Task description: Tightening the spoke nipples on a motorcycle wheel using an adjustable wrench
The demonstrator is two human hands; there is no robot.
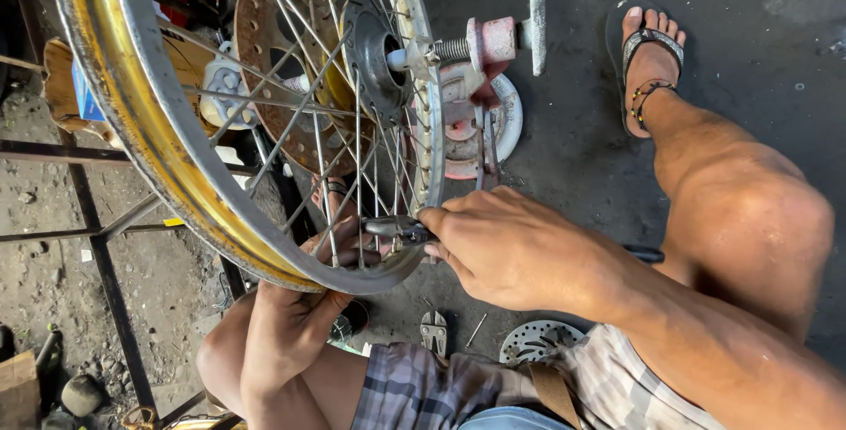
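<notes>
While wheel (264, 130) sits on truing stand (493, 51), my right hand (511, 245) clamps spoke tool (397, 229) at rim's inner edge. Left hand (308, 298) cups rim from below, fingers curled on it. I'd judge small turns best. Spokes crowd tool; knees flank; floor (749, 7) open beyond stand.

You have one view only, from the camera on your head, tilted steeply down over your lap toward the dark ground (731, 33). It sits close: the spoked wheel (264, 130) fills the upper left, with your left hand (295, 315) and right hand (515, 249) just beneath the lens at mid-frame. Your knees and sandalled foot (650, 60) edge the picture, so nothing here is shared with a second view.
</notes>
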